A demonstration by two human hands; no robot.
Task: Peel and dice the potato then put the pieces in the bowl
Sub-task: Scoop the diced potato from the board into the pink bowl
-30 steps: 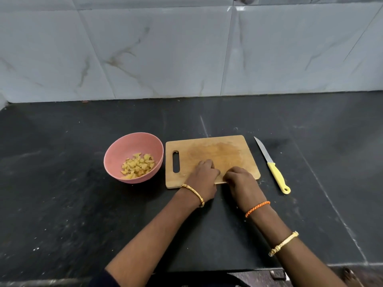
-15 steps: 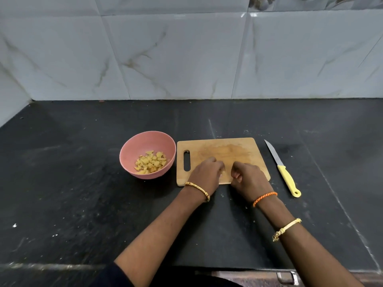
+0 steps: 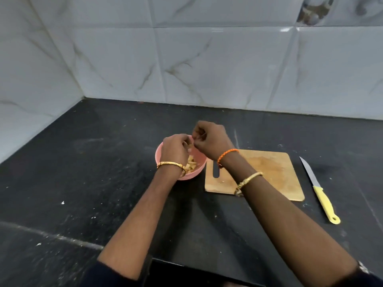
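Head view, looking down, near countertop [image 3: 103, 183]

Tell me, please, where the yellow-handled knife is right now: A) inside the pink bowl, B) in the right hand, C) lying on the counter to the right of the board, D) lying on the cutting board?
C: the knife lies flat on the dark counter, right of the cutting board, and neither hand touches it.

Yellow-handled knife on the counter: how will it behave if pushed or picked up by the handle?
The knife lies flat on the dark counter, so a push likely slides or pivots it; rolling seems unlikely. It looks stiff. The smooth yellow handle may be slippery. The slim blade probably keeps it light.
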